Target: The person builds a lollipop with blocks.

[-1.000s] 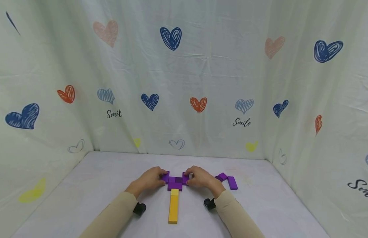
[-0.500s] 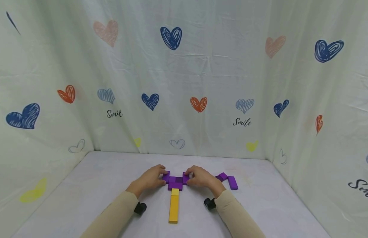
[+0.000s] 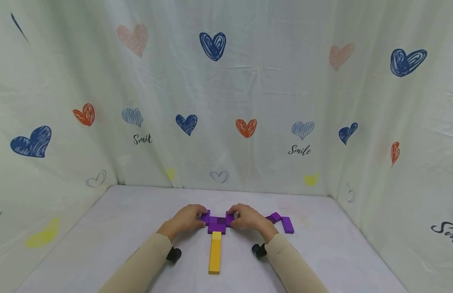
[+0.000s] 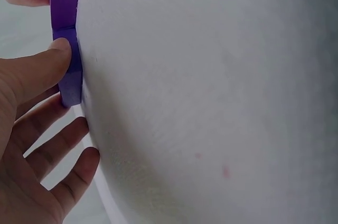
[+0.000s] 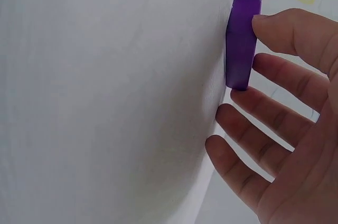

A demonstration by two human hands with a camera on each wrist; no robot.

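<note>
My left hand point(image 3: 186, 219) pinches a purple block point(image 3: 206, 218) at the left end of a flat block figure. Opposite it, my right hand point(image 3: 248, 219) holds the matching purple block point(image 3: 230, 219) at the right end. Between them lie more purple blocks point(image 3: 217, 229), touching side by side. A yellow strip of blocks point(image 3: 215, 257) runs from these toward the person. In the left wrist view the thumb presses the near face of the purple block point(image 4: 71, 89), the lower fingers spread loose. The right wrist view has the thumb at the edge of its purple block point(image 5: 240, 57).
Several loose purple blocks point(image 3: 287, 225) lie right of the right hand, partly hidden by its wrist. The white tabletop point(image 3: 138, 203) ends at a curtain point(image 3: 263, 93) printed with hearts. Black wrist cameras point(image 3: 173, 255) sit under both sleeves.
The head view shifts slightly. Half a second ago the left fingertips were raised a little; now they are lower against the block again. The right hand and the blocks keep their arrangement.
</note>
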